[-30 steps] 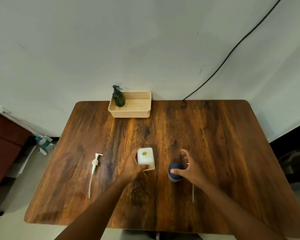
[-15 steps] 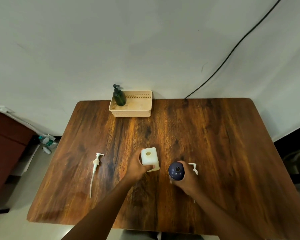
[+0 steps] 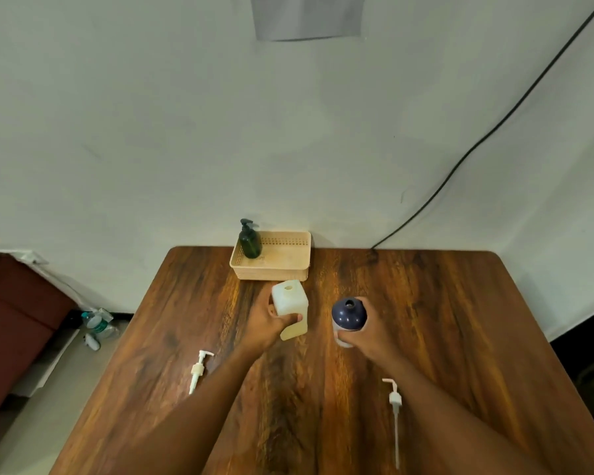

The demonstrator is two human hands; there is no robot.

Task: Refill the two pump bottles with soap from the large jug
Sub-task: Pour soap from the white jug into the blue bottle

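My left hand (image 3: 266, 323) grips a square cream bottle (image 3: 290, 305) with an open neck, lifted a little off the wooden table (image 3: 443, 320). My right hand (image 3: 367, 332) holds a round dark blue bottle (image 3: 348, 315), also open at the top. Their two white pump heads lie flat on the table: one pump (image 3: 198, 370) at the left, the other pump (image 3: 395, 414) beside my right forearm. No large jug is in view.
A beige basket (image 3: 282, 260) stands at the table's far edge against the wall, with a dark green pump bottle (image 3: 250, 240) in its left corner. A black cable (image 3: 477, 145) runs down the wall. Plastic bottles (image 3: 96, 325) lie on the floor at the left.
Both hands have carried their bottles away from me toward the basket. My right hand, reaching a second ago, now grips the blue bottle. The camera has tilted up.
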